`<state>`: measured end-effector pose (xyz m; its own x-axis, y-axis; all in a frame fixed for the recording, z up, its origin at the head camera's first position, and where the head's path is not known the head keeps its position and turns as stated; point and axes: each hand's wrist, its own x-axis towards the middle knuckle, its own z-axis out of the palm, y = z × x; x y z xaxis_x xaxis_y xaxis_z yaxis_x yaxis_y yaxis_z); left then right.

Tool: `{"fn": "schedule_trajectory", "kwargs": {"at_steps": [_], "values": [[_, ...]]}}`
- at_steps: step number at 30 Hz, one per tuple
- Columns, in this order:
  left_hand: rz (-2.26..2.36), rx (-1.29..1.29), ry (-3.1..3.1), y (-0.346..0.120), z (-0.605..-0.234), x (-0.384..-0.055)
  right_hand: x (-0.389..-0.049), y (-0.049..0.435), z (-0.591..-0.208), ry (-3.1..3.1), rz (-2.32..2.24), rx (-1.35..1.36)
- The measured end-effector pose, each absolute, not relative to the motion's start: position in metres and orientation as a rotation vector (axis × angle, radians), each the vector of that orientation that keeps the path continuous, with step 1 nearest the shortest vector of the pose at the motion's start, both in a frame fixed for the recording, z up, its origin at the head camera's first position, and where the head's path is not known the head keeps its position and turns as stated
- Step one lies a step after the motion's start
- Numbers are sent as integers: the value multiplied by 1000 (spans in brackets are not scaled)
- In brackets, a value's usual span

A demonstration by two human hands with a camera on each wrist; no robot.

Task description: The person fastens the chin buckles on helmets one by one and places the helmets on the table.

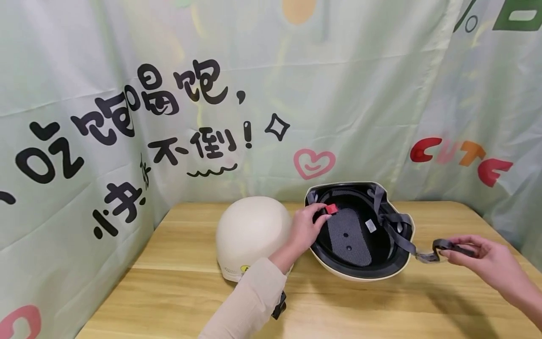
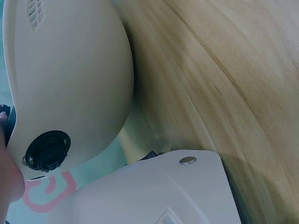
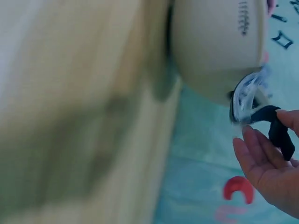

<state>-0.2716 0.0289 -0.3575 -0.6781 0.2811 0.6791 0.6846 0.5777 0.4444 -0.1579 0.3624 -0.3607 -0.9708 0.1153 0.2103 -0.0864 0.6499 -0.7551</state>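
Observation:
An upturned cream helmet [image 1: 360, 277] lies on the table, its black padded inside facing up. At its left rim my left hand [image 1: 306, 225] pinches a red-and-black buckle [image 1: 331, 209] between thumb and fingers. Out to the right, my right hand [image 1: 482, 256] pinches the dark end of a grey chin strap [image 1: 404, 242], which stretches from the helmet's right side. The right wrist view shows that strap end [image 3: 275, 126] between thumb and fingers. In the left wrist view the helmet shell [image 2: 79, 84] fills the left side, with a round black fitting [image 2: 47, 151] on it.
A second cream helmet [image 1: 254, 230] sits dome up to the left, beside my left forearm. A black buckle [image 1: 279, 306] pokes out below my sleeve. Under everything is a wooden table [image 1: 178, 292]; a printed curtain [image 1: 360, 94] hangs behind it.

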Motion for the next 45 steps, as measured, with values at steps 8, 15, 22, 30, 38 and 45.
{"fn": "schedule_trajectory", "kwargs": {"at_steps": [8, 15, 22, 30, 38, 45], "values": [[-971, -774, -2264, 29, -357, -270, -161, 344, -325, -2550, 1106, 36], [-959, -796, -2262, 27, -359, -269, -168, 321, -308, -2587, 1068, -8], [-957, -802, -2256, 25, -361, -270, -174, 300, -296, -2580, 1085, 86], [-962, -785, -2280, 25, -362, -270, -181, 275, -289, -2514, 1207, 136], [-984, -805, -2259, 26, -364, -271, -187, 256, -293, -2482, 1258, 181], [-988, -795, -2260, 26, -364, -272, -198, 240, -303, -2441, 1289, 187]]}}
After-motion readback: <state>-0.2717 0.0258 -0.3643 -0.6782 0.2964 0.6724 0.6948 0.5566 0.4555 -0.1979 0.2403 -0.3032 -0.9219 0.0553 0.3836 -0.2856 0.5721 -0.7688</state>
